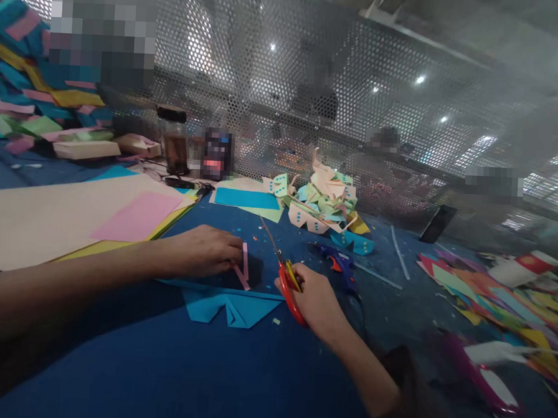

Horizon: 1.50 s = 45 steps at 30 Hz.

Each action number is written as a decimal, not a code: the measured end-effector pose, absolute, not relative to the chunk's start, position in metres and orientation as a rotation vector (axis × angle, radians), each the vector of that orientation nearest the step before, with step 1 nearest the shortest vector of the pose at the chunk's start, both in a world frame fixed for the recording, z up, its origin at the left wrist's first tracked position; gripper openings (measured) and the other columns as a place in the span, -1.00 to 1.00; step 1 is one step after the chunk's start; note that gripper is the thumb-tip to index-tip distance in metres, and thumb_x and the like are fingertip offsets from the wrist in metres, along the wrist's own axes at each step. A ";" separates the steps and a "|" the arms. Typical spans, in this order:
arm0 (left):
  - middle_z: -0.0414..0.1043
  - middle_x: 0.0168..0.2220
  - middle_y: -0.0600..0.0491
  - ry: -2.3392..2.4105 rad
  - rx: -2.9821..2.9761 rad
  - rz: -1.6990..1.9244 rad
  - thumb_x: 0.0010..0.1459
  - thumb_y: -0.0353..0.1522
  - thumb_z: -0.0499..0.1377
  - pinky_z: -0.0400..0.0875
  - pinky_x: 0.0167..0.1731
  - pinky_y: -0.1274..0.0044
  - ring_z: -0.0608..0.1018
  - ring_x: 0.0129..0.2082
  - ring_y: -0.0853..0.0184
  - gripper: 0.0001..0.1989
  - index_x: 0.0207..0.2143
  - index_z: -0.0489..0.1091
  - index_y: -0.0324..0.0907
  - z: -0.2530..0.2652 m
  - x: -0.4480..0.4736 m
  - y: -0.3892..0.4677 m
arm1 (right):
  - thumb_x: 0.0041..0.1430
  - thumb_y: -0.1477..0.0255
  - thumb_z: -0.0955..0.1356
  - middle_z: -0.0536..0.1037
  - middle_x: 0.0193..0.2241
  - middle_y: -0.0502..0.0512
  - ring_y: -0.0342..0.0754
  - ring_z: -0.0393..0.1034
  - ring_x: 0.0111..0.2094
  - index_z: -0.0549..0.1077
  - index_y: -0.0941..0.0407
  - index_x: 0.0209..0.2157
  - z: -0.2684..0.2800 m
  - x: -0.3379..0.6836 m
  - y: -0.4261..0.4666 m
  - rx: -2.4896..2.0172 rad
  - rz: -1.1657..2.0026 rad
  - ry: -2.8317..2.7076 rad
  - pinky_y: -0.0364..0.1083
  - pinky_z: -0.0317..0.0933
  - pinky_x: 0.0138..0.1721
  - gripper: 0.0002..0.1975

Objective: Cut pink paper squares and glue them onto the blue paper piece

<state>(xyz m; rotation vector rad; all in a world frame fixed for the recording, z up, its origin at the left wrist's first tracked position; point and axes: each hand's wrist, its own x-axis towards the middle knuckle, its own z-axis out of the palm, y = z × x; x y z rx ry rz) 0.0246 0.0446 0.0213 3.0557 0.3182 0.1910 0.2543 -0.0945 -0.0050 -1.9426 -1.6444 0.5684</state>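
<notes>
My right hand (315,298) is closed on the handles of a pair of scissors (289,290) with red and yellow grips; the thin blades point up and away. To its left, the fingers of my left hand (211,250) are pinched together on a folded strip of pink paper (245,266), which hangs in a narrow V shape. Just below lies a folded blue paper piece (231,305) with a cut, pointed lower edge. A blue glue gun (339,265) with an orange trigger rests beyond my right hand.
Large cream sheets (49,209) and a pink sheet (136,217) lie left. Folded paper pieces (324,199) are heaped at the back, near a brown-filled jar (174,144). Paper scraps (494,289), a paper cup (523,267) and a magenta-and-white tool (483,372) stand right, before a mesh partition (267,77).
</notes>
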 end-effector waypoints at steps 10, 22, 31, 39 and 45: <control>0.45 -0.22 0.07 0.308 2.727 0.219 0.20 -0.46 0.17 0.31 -0.15 0.58 0.46 -0.17 0.34 -0.84 -0.25 0.52 -0.09 0.008 0.025 0.071 | 0.17 0.21 0.35 0.44 -0.56 0.00 -0.13 0.24 -0.55 0.43 0.08 -0.38 -0.008 0.256 -0.095 -1.937 0.590 -1.654 -0.18 -0.02 -0.57 -0.78; 0.47 -0.22 0.05 0.281 2.780 0.285 0.25 -0.37 0.14 0.34 -0.21 0.56 0.50 -0.20 0.35 -0.87 -0.26 0.51 -0.09 0.006 0.023 0.068 | 0.16 0.29 0.35 0.47 -0.54 0.03 -0.12 0.29 -0.54 0.44 0.08 -0.36 -0.010 0.256 -0.095 -1.909 0.586 -1.669 -0.17 -0.02 -0.58 -0.85; 0.50 -0.17 0.05 0.252 2.920 0.270 0.31 -0.42 0.06 0.30 -0.22 0.58 0.50 -0.16 0.34 -0.79 -0.19 0.50 -0.09 0.012 0.024 0.056 | 0.16 0.22 0.34 0.48 -0.54 0.02 -0.11 0.30 -0.52 0.41 0.07 -0.40 -0.007 0.254 -0.094 -1.943 0.558 -1.678 -0.15 0.03 -0.54 -0.80; 0.53 -0.23 -0.01 0.173 3.269 0.112 0.29 -0.51 0.02 0.27 -0.38 0.53 0.48 -0.39 0.35 -0.76 -0.25 0.49 -0.18 0.021 0.025 0.037 | 0.15 0.26 0.35 0.49 -0.53 0.03 -0.10 0.33 -0.52 0.42 0.07 -0.40 -0.010 0.255 -0.093 -1.923 0.524 -1.716 -0.15 0.05 -0.54 -0.83; 0.51 -0.30 -0.03 0.181 3.351 0.050 0.24 -0.54 0.05 0.29 -0.42 0.49 0.49 -0.40 0.30 -0.79 -0.28 0.48 -0.18 0.017 0.024 0.034 | 0.17 0.26 0.35 0.48 -0.54 0.02 -0.12 0.29 -0.55 0.41 0.08 -0.41 -0.006 0.253 -0.094 -1.955 0.507 -1.718 -0.17 0.02 -0.56 -0.81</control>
